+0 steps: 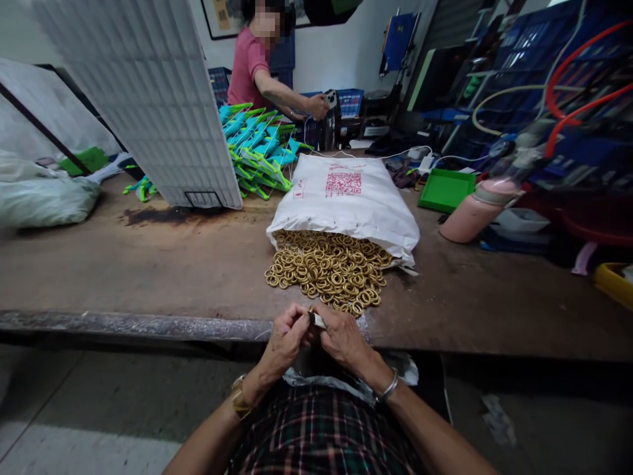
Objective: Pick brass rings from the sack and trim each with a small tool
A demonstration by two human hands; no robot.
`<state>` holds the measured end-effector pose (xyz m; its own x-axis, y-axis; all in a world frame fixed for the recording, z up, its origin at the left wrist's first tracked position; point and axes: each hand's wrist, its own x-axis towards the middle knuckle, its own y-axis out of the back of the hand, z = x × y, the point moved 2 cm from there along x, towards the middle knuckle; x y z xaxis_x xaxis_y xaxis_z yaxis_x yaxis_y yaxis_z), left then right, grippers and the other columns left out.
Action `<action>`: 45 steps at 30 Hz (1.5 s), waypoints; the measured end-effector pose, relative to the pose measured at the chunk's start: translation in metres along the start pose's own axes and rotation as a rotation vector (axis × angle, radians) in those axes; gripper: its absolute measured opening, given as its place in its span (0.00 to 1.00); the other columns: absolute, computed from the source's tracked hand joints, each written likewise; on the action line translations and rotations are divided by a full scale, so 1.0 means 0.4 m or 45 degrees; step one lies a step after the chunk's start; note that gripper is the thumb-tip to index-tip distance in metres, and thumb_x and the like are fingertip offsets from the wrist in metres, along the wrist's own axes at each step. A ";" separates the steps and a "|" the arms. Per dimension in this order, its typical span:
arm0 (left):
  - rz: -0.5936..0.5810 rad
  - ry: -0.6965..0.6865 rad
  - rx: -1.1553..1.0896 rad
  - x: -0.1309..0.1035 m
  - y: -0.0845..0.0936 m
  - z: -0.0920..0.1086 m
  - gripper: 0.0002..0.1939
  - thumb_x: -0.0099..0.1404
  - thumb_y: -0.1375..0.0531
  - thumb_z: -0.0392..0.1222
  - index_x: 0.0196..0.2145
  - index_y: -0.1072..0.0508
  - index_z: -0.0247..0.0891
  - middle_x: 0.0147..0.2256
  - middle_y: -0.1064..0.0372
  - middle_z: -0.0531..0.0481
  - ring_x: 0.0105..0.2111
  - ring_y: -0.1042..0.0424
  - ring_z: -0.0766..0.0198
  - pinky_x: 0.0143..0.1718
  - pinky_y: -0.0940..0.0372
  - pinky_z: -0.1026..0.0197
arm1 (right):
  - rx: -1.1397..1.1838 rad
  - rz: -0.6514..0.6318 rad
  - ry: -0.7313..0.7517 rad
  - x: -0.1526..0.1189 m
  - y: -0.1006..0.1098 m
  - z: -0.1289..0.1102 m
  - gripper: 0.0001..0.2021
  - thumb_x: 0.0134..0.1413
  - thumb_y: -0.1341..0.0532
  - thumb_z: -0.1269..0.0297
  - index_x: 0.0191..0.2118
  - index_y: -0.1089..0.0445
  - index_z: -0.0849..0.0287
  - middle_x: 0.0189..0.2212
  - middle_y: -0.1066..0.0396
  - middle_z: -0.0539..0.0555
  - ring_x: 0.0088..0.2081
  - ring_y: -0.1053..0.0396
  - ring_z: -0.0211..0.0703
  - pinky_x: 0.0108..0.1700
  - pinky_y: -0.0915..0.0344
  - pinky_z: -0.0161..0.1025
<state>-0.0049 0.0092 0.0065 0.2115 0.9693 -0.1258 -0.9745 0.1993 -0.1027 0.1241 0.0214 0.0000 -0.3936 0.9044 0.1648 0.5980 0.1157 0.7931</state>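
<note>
Plainly, the boldest marking was the red print on the one white sack (346,208): a square QR-type code, with smaller red marks beside and below it too small to read. Brass-coloured rings (331,270) spilled from the sack's open mouth onto the brown table (198,270), too many to count, heaped toward the near edge, the rest hidden under the fabric. At that edge, just below the heap, the left hand (285,338) and right hand (343,338) met, fingertips drawn in narrow on one small piece (319,321), pale with a dark end; its exact shape was mostly covered by the fingers. Two wrist ornaments showed, a gold-coloured band (241,397) on the left and a silver bangle (389,386) on the right. Beyond stood one white ribbed panel (148,99), partly hiding a pile of teal and lime plastic pieces (262,148), overlapped past counting. One co-worker (250,66) in a pink top reached across behind them. One green tray (446,189) and one pink cylinder (479,210) sat right of the sack, and a yellow container (616,285) was cut off by the frame
</note>
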 end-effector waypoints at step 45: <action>0.083 0.483 -1.205 -0.017 0.055 -0.068 0.06 0.53 0.40 0.37 0.29 0.32 0.32 0.25 0.34 0.50 0.23 0.35 0.70 0.21 0.42 0.69 | -0.628 0.195 -0.412 0.194 -0.002 0.053 0.07 0.55 0.50 0.68 0.36 0.36 0.59 0.29 0.31 0.56 0.29 0.33 0.40 0.27 0.53 0.36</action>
<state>-0.0258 0.0032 -0.0218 0.3296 0.8320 -0.4463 -0.5612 -0.2075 -0.8013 0.1078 0.1002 -0.0004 -0.0502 0.9837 0.1729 0.2066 -0.1592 0.9654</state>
